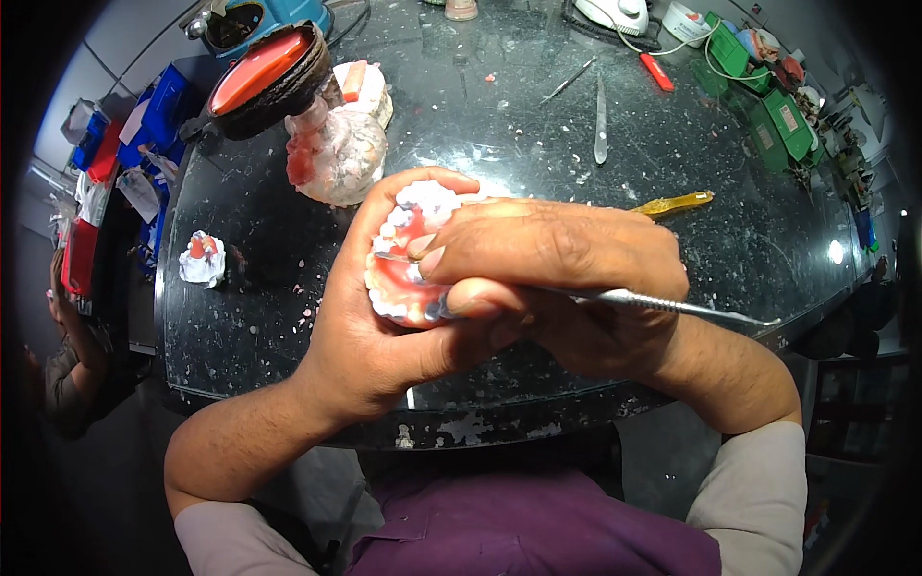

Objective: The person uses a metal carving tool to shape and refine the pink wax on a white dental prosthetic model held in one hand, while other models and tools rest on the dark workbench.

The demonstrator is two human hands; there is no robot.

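Note:
My left hand (pixel 360 341) is wrapped round a white dental cast (pixel 423 197) that carries pink wax and white teeth, held up over the dark work table (pixel 240 346). My right hand (pixel 576 269) is closed on a slim metal carving tool (pixel 701 308), whose handle sticks out to the right; its fingertips are on the cast's pink middle, where a short bit of the tool's tip shows. A yellow-handled item (pixel 687 202) lies behind my right hand, partly hidden. A small white cast piece with orange-pink parts (pixel 203 264) sits at the left of the table.
At the back stand a dish of red wax (pixel 259 72), a wax-marked plaster lump (pixel 341 158) and a blue pot (pixel 245 19). Metal tools (pixel 600 125), a white device (pixel 610 14) and green trays (pixel 783 125) are right. Blue bins (pixel 163 96) and a person's arm (pixel 77 346) are left.

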